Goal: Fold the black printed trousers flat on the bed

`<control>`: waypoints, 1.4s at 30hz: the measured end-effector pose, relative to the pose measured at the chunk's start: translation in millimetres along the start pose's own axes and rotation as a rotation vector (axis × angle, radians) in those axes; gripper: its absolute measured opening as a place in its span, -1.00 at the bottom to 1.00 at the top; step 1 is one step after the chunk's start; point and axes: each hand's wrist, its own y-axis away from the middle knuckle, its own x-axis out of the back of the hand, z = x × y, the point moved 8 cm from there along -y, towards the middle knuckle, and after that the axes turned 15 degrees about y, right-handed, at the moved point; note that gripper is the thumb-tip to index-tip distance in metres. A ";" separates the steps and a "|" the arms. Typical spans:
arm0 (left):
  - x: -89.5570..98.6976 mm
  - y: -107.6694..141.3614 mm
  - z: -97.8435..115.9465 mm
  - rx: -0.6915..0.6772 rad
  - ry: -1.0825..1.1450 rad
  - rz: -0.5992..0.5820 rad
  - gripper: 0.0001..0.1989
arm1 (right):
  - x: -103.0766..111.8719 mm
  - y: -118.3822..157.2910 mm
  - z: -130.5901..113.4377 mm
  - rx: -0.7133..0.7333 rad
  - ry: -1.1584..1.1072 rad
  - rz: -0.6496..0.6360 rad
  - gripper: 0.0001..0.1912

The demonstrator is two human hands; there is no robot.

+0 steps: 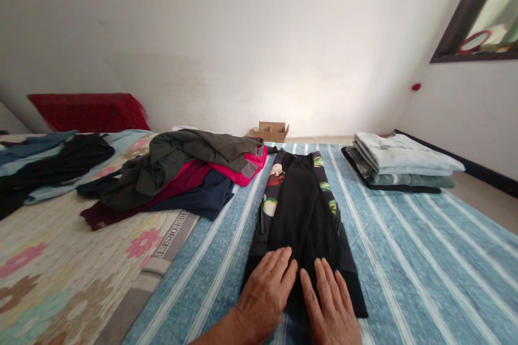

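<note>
Head view: left hand [265,295] and right hand [329,304] lie flat on black trousers [303,221] laid out lengthwise, fingers [322,278] spread, gripping nothing, pressing cloth smooth against striped blue blanket [404,259]. Folded clothes [400,161] sit stacked right, loose clothes [174,183] piled left.

Pretty roomy on the right, tbh: a wide run of striped blue quilt [413,248] is left free beside the right hand [329,302], bounded up top by a folded stack of clothes [400,161]. On the left, the way past the left hand [265,296] is partly blocked by a heaped clothes pile [170,172], just beside the black trousers [299,215].
</note>
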 end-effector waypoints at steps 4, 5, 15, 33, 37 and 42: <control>-3.4 0.0 -1.5 0.003 -0.028 -0.008 -0.62 | -6.0 2.0 -5.7 -0.058 0.002 0.058 -0.36; -3.8 -0.7 -1.9 0.005 -0.026 -0.017 -0.62 | -8.0 1.3 -6.1 -0.068 -0.010 0.062 -0.38; 9.4 -24.9 -8.2 0.101 0.060 -0.143 -0.54 | -4.5 -25.2 10.2 -0.108 -0.086 0.038 -0.53; 25.8 -46.7 -13.9 0.283 0.202 -0.295 -0.74 | 3.1 -55.0 21.1 0.327 -0.261 0.096 -0.53; 24.8 -45.8 -10.9 0.267 0.183 -0.315 -0.73 | 1.9 -60.2 19.3 0.400 -0.286 0.036 -0.59; 31.0 -44.5 -9.3 0.243 0.156 -0.288 -0.44 | -6.4 -77.2 25.5 0.345 -0.321 -0.149 -0.68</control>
